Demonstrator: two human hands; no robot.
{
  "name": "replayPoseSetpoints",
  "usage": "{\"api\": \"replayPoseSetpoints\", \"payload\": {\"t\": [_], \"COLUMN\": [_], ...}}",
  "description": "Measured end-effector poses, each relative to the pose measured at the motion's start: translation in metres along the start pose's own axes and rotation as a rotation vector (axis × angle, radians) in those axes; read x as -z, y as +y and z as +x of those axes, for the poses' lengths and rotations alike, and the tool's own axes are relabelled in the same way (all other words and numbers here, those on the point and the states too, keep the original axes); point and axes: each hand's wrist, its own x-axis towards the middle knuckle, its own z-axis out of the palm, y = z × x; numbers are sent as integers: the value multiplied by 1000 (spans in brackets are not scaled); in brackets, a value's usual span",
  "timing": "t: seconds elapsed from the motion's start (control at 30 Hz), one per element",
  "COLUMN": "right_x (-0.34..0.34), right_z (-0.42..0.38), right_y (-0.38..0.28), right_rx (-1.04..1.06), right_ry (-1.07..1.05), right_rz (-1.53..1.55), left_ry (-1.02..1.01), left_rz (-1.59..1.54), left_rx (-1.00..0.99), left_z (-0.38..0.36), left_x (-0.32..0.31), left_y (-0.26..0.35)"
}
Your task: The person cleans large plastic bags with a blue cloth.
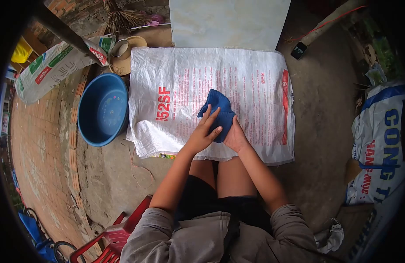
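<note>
A piece of dark blue cloth [223, 117], with an uneven edge at its upper left, is held up over the white sack. My left hand [204, 135] lies on the cloth's near left side, its fingers stretched out and spread, thumb pointing right. From the right, my right hand [236, 136] grips the cloth's edge, with the thumb along the side and the other fingers hidden underneath. Below both hands, a flattened white woven sack [259, 109] with red print is spread in front of my knees.
Left of the sack stands a blue plastic basin [101, 109]. Behind it are rolls of tape [122, 49]. A pale board [229, 22] lies at the far side. A red plastic chair [117, 234] is at my lower left. Printed sacks [380, 149] lie on the right.
</note>
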Motion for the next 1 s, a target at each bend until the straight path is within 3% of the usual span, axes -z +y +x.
{"api": "replayPoseSetpoints", "payload": {"t": [0.03, 0.07, 0.1, 0.17, 0.2, 0.23, 0.3, 0.37, 0.4, 0.47, 0.5, 0.57, 0.6, 0.63, 0.73, 0.87, 0.97, 1.0], "right_x": [-7, -13, -7, 11, 21, 34, 57, 78, 78, 76, 98, 95, 99, 101, 95, 77, 91, 92], "right_z": [9, 13, 21, 37, 48, 60, 83, 107, 116, 136, 150, 159, 168, 180, 221, 272, 293, 289], "right_y": [-4, -12, -20, -38, -41, -40, -32, -11, -1, 14, 29, 43, 51, 54, 53, 28, 27, 27], "right_rx": [83, 142, 140, 286, 282, 438, 628, 578, 563, 73, 42, 112, 279, 266, 485, 355, 524, 611], "right_ry": [56, 255, 257, 480, 480, 496, 545, 539, 541, 413, 356, 406, 507, 507, 599, 771, 684, 568], "right_rz": [-60, -223, -224, -812, -814, -1123, -1721, -1831, -1838, -2034, -2078, -2274, -2251, -2253, -2086, -2187, -2249, -2249], "left_ry": [35, 170, 308, 531, 564, 493, 382, 266, 322, 483, 527, 572, 540, 528, 510, 508, 514, 511], "left_rz": [-25, -68, 2, 195, 388, 527, 753, 851, 937, 1073, 1110, 1116, 1109, 1107, 1119, 1124, 1123, 1124], "left_rx": [18, 34, 87, 253, 366, 628, 844, 915, 822, 709, 680, 659, 682, 695, 718, 716, 713, 710], "left_z": [6, 12, 17, 23, 24, 25, 24, 11, 2, -4, -1, 1, -1, 3, 4, 4, 3, 2], "left_x": [3, 8, 16, 34, 41, 44, 44, 29, 19, 6, 6, 4, 3, 6, 7, 5, 5, 5], "left_y": [-14, -29, -55, -121, -160, -176, -204, -245, -248, -264, -262, -261, -258, -258, -261, -262, -263, -263]}}
